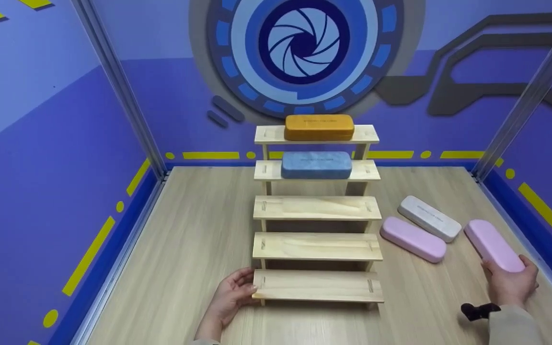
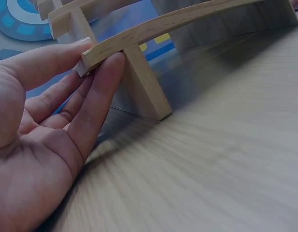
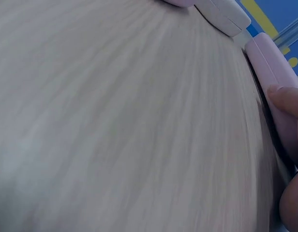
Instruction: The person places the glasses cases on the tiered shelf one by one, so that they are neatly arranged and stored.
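A stepped wooden rack (image 1: 317,286) stands mid-table. My left hand (image 1: 230,293) pinches the left end of its lowest shelf, thumb on top and fingers beneath, as the left wrist view shows. At the right, my right hand (image 1: 513,283) grips the near end of a pink glasses case (image 1: 493,244) between thumb and fingers. In the right wrist view only the thumb and part of the hand show beside that pink case (image 3: 272,72). An orange glasses case (image 1: 319,127) lies on the top shelf, and a blue glasses case (image 1: 316,165) on the shelf below it.
Between the rack and my right hand lie a white glasses case (image 1: 430,218) and a second pink glasses case (image 1: 413,239), side by side on the wooden table (image 1: 185,230). Blue-purple panels (image 1: 55,191) with metal corner posts (image 1: 122,91) enclose the left, back and right.
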Demonstrator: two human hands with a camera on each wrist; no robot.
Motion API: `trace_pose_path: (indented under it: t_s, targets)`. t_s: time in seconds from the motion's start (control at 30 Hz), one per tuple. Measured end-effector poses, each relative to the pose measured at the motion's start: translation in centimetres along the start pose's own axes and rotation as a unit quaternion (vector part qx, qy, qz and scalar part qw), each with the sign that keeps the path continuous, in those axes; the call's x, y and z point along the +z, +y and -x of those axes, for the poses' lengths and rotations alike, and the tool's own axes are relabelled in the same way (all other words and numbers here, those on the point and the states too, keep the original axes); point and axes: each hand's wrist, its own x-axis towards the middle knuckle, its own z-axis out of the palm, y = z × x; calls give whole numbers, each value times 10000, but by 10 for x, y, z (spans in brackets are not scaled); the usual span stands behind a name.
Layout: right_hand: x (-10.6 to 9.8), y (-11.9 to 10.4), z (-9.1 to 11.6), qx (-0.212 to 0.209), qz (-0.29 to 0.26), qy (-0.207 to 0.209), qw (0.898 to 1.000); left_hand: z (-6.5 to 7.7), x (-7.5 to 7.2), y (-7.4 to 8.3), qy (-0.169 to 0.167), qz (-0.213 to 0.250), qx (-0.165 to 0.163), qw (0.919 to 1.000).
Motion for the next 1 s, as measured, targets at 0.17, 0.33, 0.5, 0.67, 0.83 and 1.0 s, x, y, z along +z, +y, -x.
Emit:
trace_pose_path:
  t_s: [0.17, 0.33, 0.5, 0.67, 0.83, 1.0]
  targets:
    - [-3, 0, 0, 188, -906, 70, 9957, 0, 0, 0, -9, -21, 28, 10000]
    - [-7, 3, 4, 220, -1321, 234, 9907, 1, 0, 0, -47, -31, 45, 10000]
    - [-9, 4, 7, 89, -1781, 522, 9826, 2, 0, 1, -67, 32, 30, 10000]
    - [-12, 2, 8, 141, -1581, 672, 9850, 1, 0, 1, -48, 92, -4, 9999]
    - [-15, -2, 10, 147, -1574, 725, 9848, 0, 0, 0, -47, 106, 10, 9999]
    - [-20, -11, 13, 101, -1669, 709, 9834, 0, 0, 0, -54, 99, 34, 9999]
